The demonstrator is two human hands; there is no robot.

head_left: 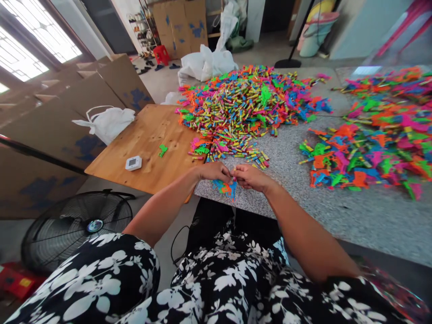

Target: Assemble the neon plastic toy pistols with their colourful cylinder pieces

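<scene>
My left hand (216, 171) and my right hand (251, 176) meet fingertip to fingertip over the near edge of the stone-topped table. Both are closed in a pinch. Bits of pink and orange show between the fingers, but what they grip is too small and covered to make out. Just under the hands lie several blue, orange and green plastic toy pieces (225, 189). Beyond them spreads a heap of small striped tubes (232, 108), yellow, blue and red, mixed with bright gun-shaped plastic toys (266, 95).
More colourful plastic toys (357, 157) cover the right of the grey table (286, 157). At left, a wooden board (148, 130) carries a green toy (163, 150) and a white digital device (133, 163). A black fan (94, 225) stands below, near cardboard boxes (84, 94).
</scene>
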